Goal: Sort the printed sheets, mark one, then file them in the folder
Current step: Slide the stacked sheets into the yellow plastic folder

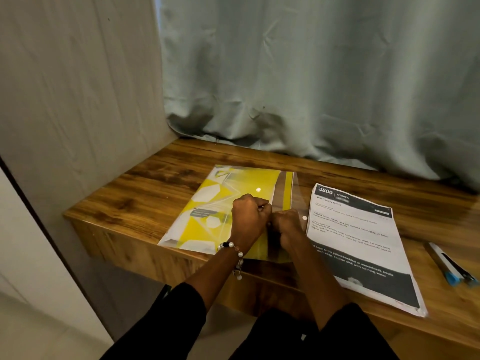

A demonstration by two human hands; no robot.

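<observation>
On the wooden desk [161, 175], the yellow folder [220, 203] lies at left. Your left hand [249, 216] and right hand [287, 229], fingers curled tight, meet at its clear flap edge; what they pinch cannot be told. Just beside, the printed sheets [363, 245]; far right, two pens [450, 266].

You sit in a home room: a wooden bench [161, 175] built against a pale curtain [311, 74] and panelled wall [78, 87].
</observation>
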